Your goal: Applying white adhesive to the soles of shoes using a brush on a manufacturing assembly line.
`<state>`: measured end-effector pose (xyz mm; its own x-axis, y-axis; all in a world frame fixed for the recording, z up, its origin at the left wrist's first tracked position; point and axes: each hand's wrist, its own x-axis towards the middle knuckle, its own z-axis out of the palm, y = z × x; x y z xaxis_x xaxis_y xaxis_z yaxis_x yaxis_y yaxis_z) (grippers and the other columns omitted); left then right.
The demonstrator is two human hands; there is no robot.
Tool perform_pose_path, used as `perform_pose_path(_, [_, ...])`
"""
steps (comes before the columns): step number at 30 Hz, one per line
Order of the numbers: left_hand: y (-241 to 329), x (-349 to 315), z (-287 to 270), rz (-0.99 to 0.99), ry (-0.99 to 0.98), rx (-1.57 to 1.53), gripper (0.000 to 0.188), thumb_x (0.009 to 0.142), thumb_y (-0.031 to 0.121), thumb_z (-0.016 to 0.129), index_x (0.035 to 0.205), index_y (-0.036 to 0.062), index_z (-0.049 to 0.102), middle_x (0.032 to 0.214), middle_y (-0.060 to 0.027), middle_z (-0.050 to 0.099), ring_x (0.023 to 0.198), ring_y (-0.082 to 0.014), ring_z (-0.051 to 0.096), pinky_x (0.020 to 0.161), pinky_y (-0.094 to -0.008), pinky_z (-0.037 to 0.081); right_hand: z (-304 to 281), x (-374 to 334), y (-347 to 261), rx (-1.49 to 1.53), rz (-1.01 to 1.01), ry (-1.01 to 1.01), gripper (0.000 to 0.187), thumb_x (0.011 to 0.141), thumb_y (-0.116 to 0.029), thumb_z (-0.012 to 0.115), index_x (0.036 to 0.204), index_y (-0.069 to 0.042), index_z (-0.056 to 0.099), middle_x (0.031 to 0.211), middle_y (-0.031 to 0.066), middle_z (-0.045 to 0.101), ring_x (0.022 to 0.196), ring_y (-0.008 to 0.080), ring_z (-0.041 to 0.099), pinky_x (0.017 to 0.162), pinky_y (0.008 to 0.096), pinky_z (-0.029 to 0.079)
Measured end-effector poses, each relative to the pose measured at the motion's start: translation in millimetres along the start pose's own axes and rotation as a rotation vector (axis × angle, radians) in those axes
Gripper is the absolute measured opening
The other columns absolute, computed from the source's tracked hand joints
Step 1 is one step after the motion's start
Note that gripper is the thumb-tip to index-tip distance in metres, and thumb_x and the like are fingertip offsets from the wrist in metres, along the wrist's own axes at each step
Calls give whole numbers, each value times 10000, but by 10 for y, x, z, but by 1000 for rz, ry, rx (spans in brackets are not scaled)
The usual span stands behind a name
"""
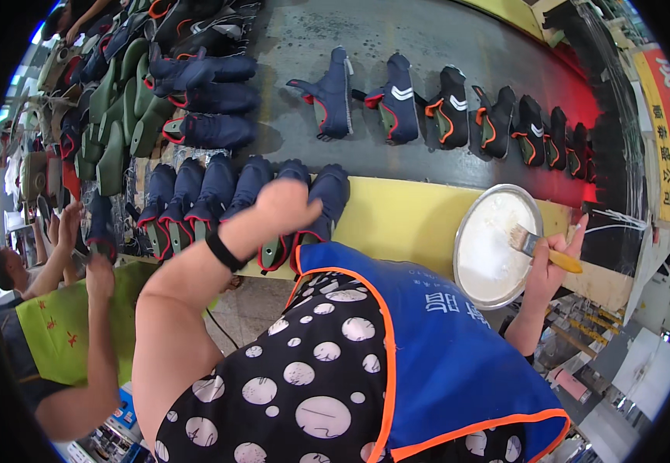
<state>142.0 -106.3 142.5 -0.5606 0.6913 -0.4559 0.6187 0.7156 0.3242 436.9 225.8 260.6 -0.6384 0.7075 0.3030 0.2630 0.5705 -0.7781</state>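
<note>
My right hand [548,270] is closed round the yellow wooden handle of a paintbrush [565,261]. The bristles dip into white, creamy liquid in a round metal bowl [462,255] at the right. Over the row of navy shoes at the table's near edge is my left hand [282,208], its back toward me and a black band on the wrist. It covers the middle of one navy shoe [294,168]; its fingers are mostly hidden, so I cannot tell whether it grips the shoe. Another navy shoe [330,191] stands just right of it.
Dark shoes with red or orange trim [398,104] stand spaced along a grey conveyor belt [288,38]. A yellow ledge [396,204] borders it. Green shoe soles [111,166] and more shoes are piled at left. A co-worker in a green apron [72,324] handles a shoe there.
</note>
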Motion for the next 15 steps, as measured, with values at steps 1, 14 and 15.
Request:
perform_pose_path(1, [212, -167, 46, -45, -121, 79, 533, 872, 505, 600, 747, 0, 716, 743, -214, 691, 749, -375, 700, 735, -459, 569, -4, 8, 10, -150, -106, -18, 792, 908, 102, 509, 1590, -30, 128, 740, -38, 421, 651, 35, 378, 637, 163, 300])
perform_pose_path(14, [526, -436, 1286, -555, 376, -403, 1149, 665, 541, 842, 1444, -120, 315, 1235, -311, 612, 1151, -430, 618, 969, -429, 513, -240, -154, 350, 166, -94, -9, 796, 914, 81, 529, 1592, -32, 127, 733, -31, 432, 647, 43, 395, 624, 186, 334])
perform_pose_path(15, [553, -343, 1239, -565, 369, -412, 1156, 657, 541, 843, 1447, -114, 312, 1239, -309, 610, 1156, -435, 613, 972, -429, 511, -266, -151, 389, 180, -72, -9, 796, 909, 84, 533, 1592, -38, 143, 730, -29, 432, 649, 45, 400, 629, 188, 341])
